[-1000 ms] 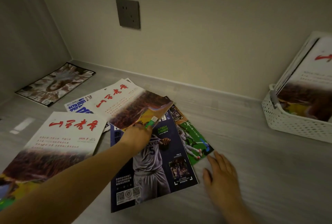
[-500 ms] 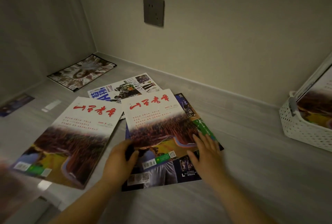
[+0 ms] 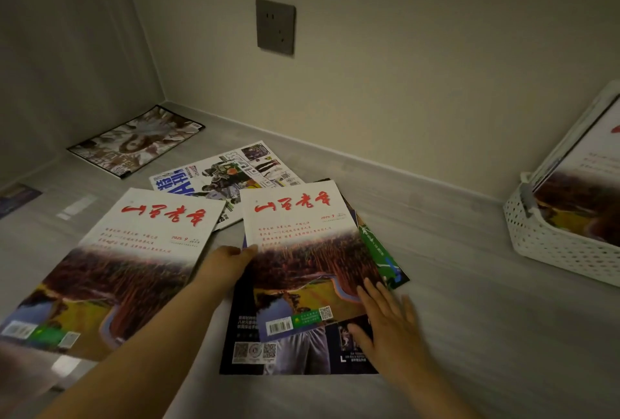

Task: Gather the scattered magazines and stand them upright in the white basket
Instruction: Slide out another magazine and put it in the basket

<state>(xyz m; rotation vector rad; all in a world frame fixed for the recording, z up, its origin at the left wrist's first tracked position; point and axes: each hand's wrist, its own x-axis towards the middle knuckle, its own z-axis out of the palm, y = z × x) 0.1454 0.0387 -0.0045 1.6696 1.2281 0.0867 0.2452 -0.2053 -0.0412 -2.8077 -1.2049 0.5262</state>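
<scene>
Three stacked magazines (image 3: 312, 264) may slide apart: left hand (image 3: 231, 264) pinches only the top one, right hand (image 3: 385, 328) lies open.

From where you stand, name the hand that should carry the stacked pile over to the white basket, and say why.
Right. The right hand already lies flat on the pile's basket-side edge, and the white basket sits off to the right. The left hand only holds the top magazine at its far-side edge.

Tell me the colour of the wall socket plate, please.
Dark grey; the wall socket plate shows in the head view.
</scene>
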